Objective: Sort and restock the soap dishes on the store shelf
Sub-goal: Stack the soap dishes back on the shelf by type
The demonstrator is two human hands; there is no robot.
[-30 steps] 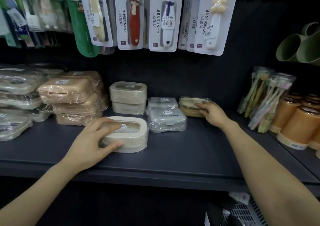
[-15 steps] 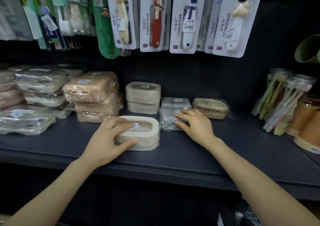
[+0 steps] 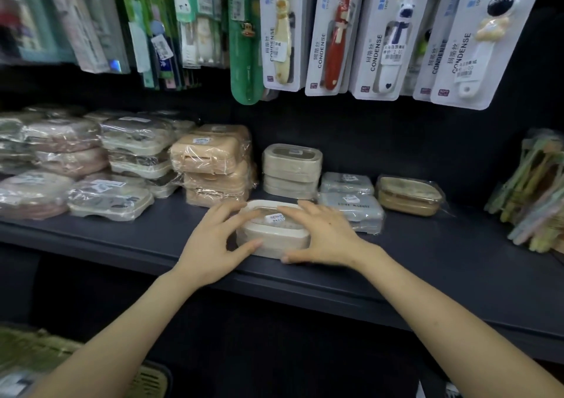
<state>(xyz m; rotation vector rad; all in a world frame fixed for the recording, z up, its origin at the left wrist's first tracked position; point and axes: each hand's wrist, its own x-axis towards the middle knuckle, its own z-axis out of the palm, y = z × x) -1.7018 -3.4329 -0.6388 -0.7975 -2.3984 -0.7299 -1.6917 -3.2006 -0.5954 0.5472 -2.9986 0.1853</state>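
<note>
**Both hands on one soap dish**

Your left hand (image 3: 213, 245) and right hand (image 3: 325, 239) gripped the cream soap dish (image 3: 276, 233) from either side, fingers over its top, thumbs at its front wall. It sat on the shelf (image 3: 442, 263) near the front edge, in front of a stack of like dishes (image 3: 291, 169).

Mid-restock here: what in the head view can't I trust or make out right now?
Head view only:
price sticker on the cream soap dish: print too small.
The dish's two ends: covered by the left hand and right hand gripping it.
wrapped soap dishes far left: blurred, with glare; count unclear.
toothbrush bundle: cut off by the right edge.
</note>
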